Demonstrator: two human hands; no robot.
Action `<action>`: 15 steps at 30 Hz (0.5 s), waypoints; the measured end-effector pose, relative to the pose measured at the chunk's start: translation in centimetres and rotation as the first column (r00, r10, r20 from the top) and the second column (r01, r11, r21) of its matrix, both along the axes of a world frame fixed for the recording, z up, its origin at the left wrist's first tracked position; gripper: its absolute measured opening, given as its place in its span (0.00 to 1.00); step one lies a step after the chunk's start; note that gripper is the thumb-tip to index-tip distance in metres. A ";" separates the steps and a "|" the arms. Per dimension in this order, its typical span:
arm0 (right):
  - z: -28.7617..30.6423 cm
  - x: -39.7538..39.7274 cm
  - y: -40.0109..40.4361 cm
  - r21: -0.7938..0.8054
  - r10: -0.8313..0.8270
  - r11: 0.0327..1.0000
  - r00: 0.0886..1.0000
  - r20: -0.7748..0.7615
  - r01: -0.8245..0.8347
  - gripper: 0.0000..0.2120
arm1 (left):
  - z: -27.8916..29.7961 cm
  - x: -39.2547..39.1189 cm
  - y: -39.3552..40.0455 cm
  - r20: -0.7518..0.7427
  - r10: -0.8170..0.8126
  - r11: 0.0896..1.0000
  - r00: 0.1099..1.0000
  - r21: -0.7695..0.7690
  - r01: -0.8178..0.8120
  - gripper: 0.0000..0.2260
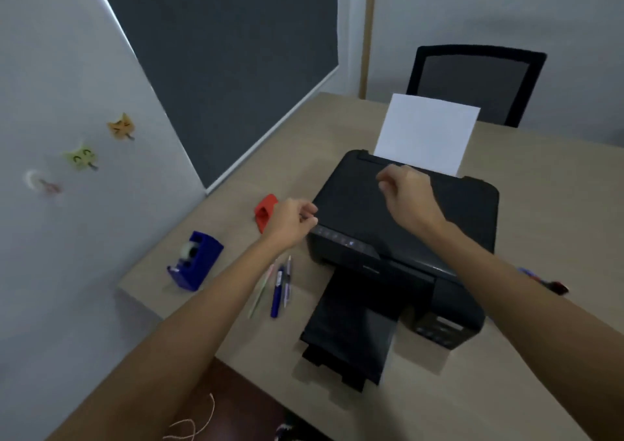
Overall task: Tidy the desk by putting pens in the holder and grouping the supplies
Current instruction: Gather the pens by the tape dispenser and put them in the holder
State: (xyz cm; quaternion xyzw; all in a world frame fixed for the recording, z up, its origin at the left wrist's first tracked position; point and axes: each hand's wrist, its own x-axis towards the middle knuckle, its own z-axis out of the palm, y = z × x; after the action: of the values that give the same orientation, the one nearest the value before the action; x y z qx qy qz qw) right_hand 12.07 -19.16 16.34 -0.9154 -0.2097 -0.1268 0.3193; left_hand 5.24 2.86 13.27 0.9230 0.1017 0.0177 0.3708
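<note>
Several pens (278,287) lie side by side on the wooden desk (540,204), just left of a black printer (398,231). A blue tape dispenser (196,261) stands near the desk's left edge. A red supply (265,211), partly hidden by my left hand, sits further back. My left hand (293,221) hovers by the printer's left front corner, fingers loosely curled, holding nothing I can see. My right hand (407,192) hangs over the printer's top, fingers curled down and empty. More pens (545,281) peek out behind my right forearm.
A white sheet (427,134) stands in the printer's rear feed. The printer's output tray (351,332) juts toward the front edge. A black chair (476,82) stands behind the desk. A wall with cat stickers (101,143) runs along the left.
</note>
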 end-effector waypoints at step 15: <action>-16.6 -7.4 21.5 -0.195 -0.024 0.971 0.757 -0.652 -0.137 0.11 | -15.9 -2.4 18.7 -0.470 0.076 0.994 0.879 0.109 -0.028 0.11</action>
State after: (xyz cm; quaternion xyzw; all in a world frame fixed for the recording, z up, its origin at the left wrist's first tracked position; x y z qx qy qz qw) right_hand 4.66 2.31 -0.25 -0.9262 -0.1270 0.2336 0.2674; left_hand 2.79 21.54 -2.66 0.9135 0.2129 -0.1931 0.2879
